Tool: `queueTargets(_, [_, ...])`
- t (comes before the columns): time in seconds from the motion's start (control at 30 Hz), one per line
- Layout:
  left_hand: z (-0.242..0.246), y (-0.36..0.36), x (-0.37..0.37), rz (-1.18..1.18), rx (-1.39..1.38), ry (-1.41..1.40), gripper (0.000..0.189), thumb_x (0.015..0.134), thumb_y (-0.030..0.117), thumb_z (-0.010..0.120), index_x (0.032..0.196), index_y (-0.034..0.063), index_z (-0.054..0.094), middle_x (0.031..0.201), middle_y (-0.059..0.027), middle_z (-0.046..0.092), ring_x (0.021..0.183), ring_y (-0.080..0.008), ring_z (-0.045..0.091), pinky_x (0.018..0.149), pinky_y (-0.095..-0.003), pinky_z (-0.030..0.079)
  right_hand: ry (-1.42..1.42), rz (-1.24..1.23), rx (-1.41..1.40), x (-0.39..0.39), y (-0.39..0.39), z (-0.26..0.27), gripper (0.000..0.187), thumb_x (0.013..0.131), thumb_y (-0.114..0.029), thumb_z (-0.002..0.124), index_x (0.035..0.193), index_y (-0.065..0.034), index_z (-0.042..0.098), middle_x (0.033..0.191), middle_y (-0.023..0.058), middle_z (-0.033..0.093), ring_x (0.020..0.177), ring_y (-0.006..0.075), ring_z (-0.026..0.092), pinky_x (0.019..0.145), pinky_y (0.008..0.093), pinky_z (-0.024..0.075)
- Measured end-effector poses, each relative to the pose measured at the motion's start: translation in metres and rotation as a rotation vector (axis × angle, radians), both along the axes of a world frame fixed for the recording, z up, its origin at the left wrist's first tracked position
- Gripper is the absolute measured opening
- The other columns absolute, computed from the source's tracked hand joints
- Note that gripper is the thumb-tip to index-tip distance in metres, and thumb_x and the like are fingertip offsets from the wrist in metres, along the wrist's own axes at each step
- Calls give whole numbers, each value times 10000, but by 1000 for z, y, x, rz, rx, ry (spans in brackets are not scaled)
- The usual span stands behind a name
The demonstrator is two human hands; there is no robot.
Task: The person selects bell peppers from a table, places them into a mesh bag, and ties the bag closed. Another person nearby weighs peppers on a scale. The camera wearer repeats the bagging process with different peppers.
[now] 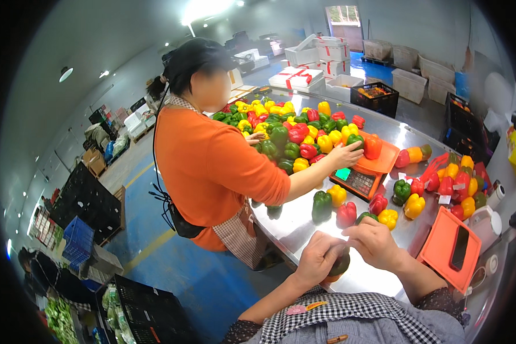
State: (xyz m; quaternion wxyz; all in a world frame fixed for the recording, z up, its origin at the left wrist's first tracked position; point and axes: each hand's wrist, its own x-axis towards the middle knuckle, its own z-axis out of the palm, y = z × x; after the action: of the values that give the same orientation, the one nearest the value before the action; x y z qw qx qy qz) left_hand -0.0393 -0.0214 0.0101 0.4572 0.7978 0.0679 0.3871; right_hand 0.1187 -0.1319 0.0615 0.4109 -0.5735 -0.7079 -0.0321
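My left hand (320, 258) is closed at the near table edge, fingers pinched over a dark green bell pepper (340, 263) that it partly hides; something orange shows beneath the pepper. Up and to the right, my right hand (373, 243) has its thumb and fingertips pinched together near the left fingertips; whether something thin lies between them cannot be told. Just beyond my hands lie a red bell pepper (346, 214), a yellow bell pepper (388, 219) and a green bell pepper (322, 206). Packed peppers (456, 180) in red netting lie at the right.
A co-worker in orange (215, 159) stands at the left, one hand on a green pepper at an orange digital scale (361, 180). Behind is a large pile of mixed bell peppers (290, 137). An orange tray (445, 258) holding a phone (459, 248) is at the right.
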Motion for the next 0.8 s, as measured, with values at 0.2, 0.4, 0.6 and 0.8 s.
queueTargets(0.2, [4,-3,-1,-32,20,22,107,858,31,666,964,46,669,844,-52,604,868,-225,542,778,-321,455,1156,378,-436,10,-7,-16,115,982,-102,551,1011,-13,618,782,3,574,704,69,553,591,206,427])
queueTargets(0.4, [-1,2,3,-67,78,41,96,867,16,672,963,20,668,888,-59,614,859,-190,575,755,-291,473,865,366,-202,8,-9,-15,191,920,-47,610,1106,-10,630,886,38,659,751,116,616,645,266,509])
queueTargets(0.6, [5,-6,12,-7,-29,87,71,862,45,677,932,33,671,819,-54,608,826,-219,540,740,-308,459,-131,21,201,10,-3,-14,360,721,-38,690,1076,-34,630,864,67,647,744,218,632,634,317,533])
queueTargets(0.8, [11,-4,13,-22,140,102,157,806,0,721,954,29,674,925,-66,627,869,-215,582,775,-306,475,296,68,-7,15,-13,-21,197,836,-62,670,1025,-39,617,816,62,629,680,178,597,590,268,485])
